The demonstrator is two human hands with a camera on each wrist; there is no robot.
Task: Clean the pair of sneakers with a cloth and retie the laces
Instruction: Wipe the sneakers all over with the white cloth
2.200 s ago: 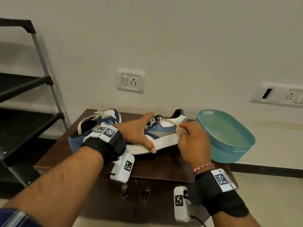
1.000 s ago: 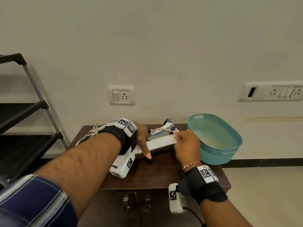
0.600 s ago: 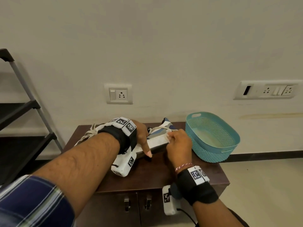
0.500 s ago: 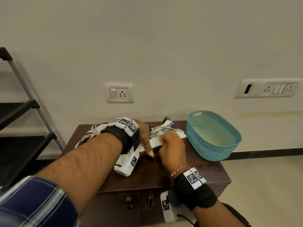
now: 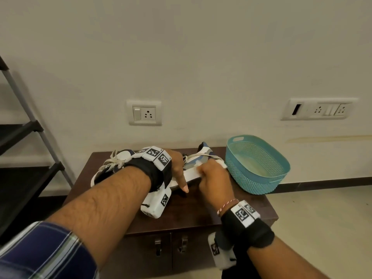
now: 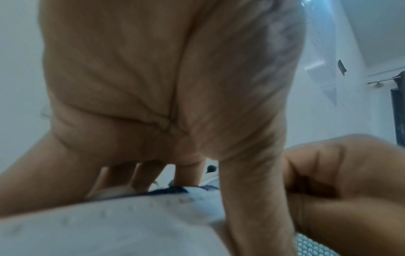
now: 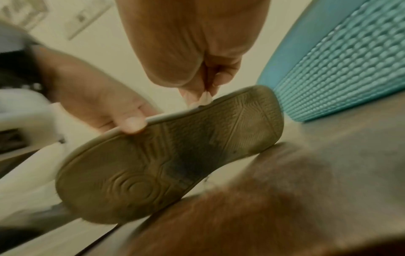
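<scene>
On the dark cabinet top a blue, grey and white sneaker is tipped on its side, its worn sole facing me. My left hand grips it over the upper, the thumb hooked on the sole's edge. My right hand pinches a small white cloth and presses it against the white midsole near the heel. The second sneaker lies behind my left wrist with loose white laces, mostly hidden.
A teal perforated basket stands at the cabinet's right end, close to the sneaker's heel. A black shelf rack stands to the left. The wall with sockets is just behind the cabinet.
The sneaker has been tipped from upright so that its sole faces me. My right hand with the cloth has slid left along the midsole. My left hand keeps its grip.
</scene>
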